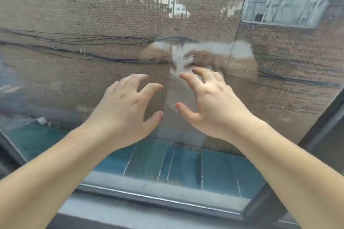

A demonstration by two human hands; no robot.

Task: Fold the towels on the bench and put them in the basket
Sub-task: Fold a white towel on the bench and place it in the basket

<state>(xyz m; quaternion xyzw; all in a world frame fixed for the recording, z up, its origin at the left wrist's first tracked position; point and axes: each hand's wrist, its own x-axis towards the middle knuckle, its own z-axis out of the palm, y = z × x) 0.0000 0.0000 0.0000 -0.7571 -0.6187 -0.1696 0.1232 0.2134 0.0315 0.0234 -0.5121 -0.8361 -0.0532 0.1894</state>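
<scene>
No towel, bench or basket is in view. Both my arms are stretched out in front of a window pane point(74, 72). My left hand point(126, 106) is raised at the centre with fingers spread and loosely bent, holding nothing. My right hand point(210, 102) is beside it, a small gap between the thumbs, fingers also spread and slightly bent, empty. A faint reflection of hands and a pale shirt point(186, 57) shows in the glass just above my right hand.
Through the glass I see a brick wall point(111, 15) with dark cables point(93, 55) running across it and a blue-green roof point(167, 163) below. A dark window frame point(149, 199) runs along the bottom and up the right side.
</scene>
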